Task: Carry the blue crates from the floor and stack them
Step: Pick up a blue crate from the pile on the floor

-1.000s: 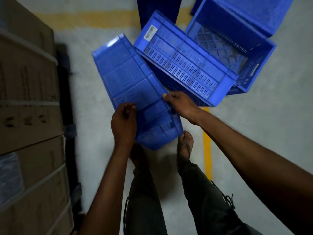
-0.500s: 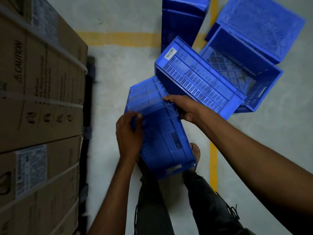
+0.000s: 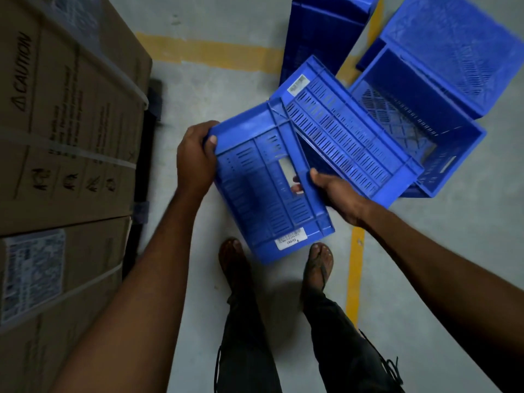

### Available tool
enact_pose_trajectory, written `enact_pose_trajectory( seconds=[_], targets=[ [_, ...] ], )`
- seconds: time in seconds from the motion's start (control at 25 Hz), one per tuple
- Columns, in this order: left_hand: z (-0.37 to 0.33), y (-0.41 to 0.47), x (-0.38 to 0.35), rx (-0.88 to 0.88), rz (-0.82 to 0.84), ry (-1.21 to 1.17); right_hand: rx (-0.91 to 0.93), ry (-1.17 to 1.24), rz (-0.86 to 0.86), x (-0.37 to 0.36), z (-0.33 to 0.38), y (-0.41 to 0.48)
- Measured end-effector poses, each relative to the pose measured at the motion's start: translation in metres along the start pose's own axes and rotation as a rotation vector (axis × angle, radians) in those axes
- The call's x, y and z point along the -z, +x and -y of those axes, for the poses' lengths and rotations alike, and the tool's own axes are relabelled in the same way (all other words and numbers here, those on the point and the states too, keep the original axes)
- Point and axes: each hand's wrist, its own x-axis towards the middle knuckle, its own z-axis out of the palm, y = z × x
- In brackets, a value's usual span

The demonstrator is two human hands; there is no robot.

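Observation:
I hold a blue crate (image 3: 263, 180) off the floor in front of me, one slotted wall with a hand slot and a white label turned up to me. My left hand (image 3: 195, 158) grips its left rim, thumb on top. My right hand (image 3: 337, 194) grips its right edge, fingertips showing through the hand slot. Behind it a second blue crate (image 3: 348, 131) lies tipped on its side, leaning on an upright open crate (image 3: 431, 114). Another blue crate (image 3: 320, 29) stands at the top, and one more (image 3: 465, 43) lies at the far right.
Tall strapped cardboard boxes (image 3: 65, 137) on a dark pallet (image 3: 144, 154) fill the left side. Yellow floor lines (image 3: 355, 268) cross the grey concrete. My sandalled feet (image 3: 319, 265) stand just below the held crate.
The held crate has been turned from its flat bottom facing me to a slotted wall with the hand slot facing me. Both hands shifted their grip on it.

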Motion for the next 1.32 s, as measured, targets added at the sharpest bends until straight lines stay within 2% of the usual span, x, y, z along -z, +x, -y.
enact_pose_trajectory(
  seconds=[0.16,0.32,0.4,0.52,0.64,0.72,0.8,0.88,1.04,1.2,1.32],
  targets=[
    [0.002,0.013,0.009,0.172,-0.087,0.047,-0.005,0.176,-0.056,-0.028,-0.018,0.002],
    [-0.014,-0.020,0.003,0.164,-0.214,-0.037,-0.015,0.284,-0.041,-0.075,0.002,0.008],
    [-0.021,-0.033,-0.010,0.279,-0.128,-0.184,0.007,0.250,-0.019,-0.090,0.008,0.016],
    [-0.028,-0.032,-0.028,0.453,0.042,-0.246,0.077,0.134,-0.023,-0.101,0.014,0.018],
    [-0.039,-0.012,-0.031,0.639,0.024,-0.381,0.169,-0.036,-0.057,-0.102,0.010,0.017],
    [-0.052,0.005,-0.027,0.825,0.052,-0.549,0.208,-0.090,-0.063,-0.096,0.004,0.017],
    [-0.056,0.023,-0.018,0.972,0.243,-0.654,0.211,-0.128,-0.056,-0.088,0.000,0.017],
    [-0.059,0.038,-0.011,1.005,0.401,-0.696,0.203,-0.122,-0.042,-0.084,-0.002,0.018],
    [-0.077,0.048,-0.024,0.973,0.403,-0.575,0.213,-0.188,0.001,-0.091,-0.005,0.020],
    [-0.085,0.053,-0.042,0.998,0.232,-0.355,0.235,-0.232,0.019,-0.105,-0.009,0.022],
    [-0.081,0.046,-0.042,0.915,0.151,-0.117,0.243,-0.265,0.030,-0.116,-0.014,0.018]
  ],
)
